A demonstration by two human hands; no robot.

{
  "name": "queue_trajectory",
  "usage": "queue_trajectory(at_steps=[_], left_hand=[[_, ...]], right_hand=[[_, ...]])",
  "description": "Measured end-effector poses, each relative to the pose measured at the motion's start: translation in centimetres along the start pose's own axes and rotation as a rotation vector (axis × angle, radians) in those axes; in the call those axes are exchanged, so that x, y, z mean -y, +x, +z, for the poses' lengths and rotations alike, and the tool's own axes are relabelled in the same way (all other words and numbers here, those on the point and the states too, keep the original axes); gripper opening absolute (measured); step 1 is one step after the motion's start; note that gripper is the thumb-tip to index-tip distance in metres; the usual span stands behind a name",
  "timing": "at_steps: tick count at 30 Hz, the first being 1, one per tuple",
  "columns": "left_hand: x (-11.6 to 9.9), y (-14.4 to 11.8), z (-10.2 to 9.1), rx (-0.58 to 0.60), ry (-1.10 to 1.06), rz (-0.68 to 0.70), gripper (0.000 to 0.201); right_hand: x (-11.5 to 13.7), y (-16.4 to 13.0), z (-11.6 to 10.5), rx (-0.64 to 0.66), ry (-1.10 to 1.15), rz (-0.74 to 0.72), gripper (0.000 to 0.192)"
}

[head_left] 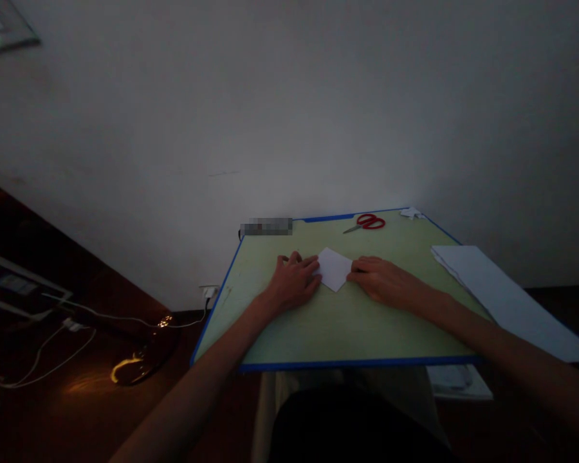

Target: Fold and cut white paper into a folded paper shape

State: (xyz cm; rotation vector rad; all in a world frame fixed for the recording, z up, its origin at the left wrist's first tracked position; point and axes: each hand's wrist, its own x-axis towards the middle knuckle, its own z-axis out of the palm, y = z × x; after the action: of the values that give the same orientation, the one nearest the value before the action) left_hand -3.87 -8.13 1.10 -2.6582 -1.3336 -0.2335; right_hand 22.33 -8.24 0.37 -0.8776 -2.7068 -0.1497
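Paper (334, 268) folded, on table (347, 328) | L hand (293, 281) + R hand (383, 280) pressing edges

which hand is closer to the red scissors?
Right. The right hand rests on the table at the folded paper's right edge, just below the red scissors. The left hand presses the paper's left edge, farther left of them.

place: dim home room | cues: small green table (328, 328) against bare wall (289, 116), floor cables (53, 334), scissors (367, 222), paper stack (502, 296)
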Motion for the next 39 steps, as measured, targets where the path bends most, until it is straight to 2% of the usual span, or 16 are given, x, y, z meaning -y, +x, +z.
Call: queue_trajectory(at_steps=[3, 7, 14, 21, 25, 31, 39], left_hand=[[0.1, 0.0, 0.3, -0.008, -0.031, -0.029, 0.036], [1.3, 0.0, 0.9, -0.011, -0.145, -0.06, 0.036], [3.8, 1.0, 1.9, -0.038, -0.421, -0.161, 0.034], [4.0, 1.8, 1.6, -0.015, -0.415, -0.114, 0.042], [4.0, 1.8, 1.6, -0.019, -0.392, -0.123, 0.038], [3.7, 1.7, 1.5, -0.003, -0.37, -0.157, 0.036], [3.7, 1.6, 1.6, -0.011, -0.399, -0.169, 0.042]], right_hand=[[1.4, 0.9, 0.2, -0.014, -0.012, 0.015, 0.025], [2.7, 2.2, 1.0, -0.065, 0.108, -0.005, 0.029], [1.8, 6.2, 0.8, 0.052, 0.152, 0.017, 0.026], [1.4, 8.7, 1.9, 0.043, 0.158, -0.014, 0.021], [1.1, 9.2, 2.1, 0.029, 0.217, -0.076, 0.016], [1.3, 9.3, 1.8, 0.033, 0.227, -0.106, 0.019], [1.9, 7.3, 0.7, 0.051, 0.184, -0.127, 0.021]])
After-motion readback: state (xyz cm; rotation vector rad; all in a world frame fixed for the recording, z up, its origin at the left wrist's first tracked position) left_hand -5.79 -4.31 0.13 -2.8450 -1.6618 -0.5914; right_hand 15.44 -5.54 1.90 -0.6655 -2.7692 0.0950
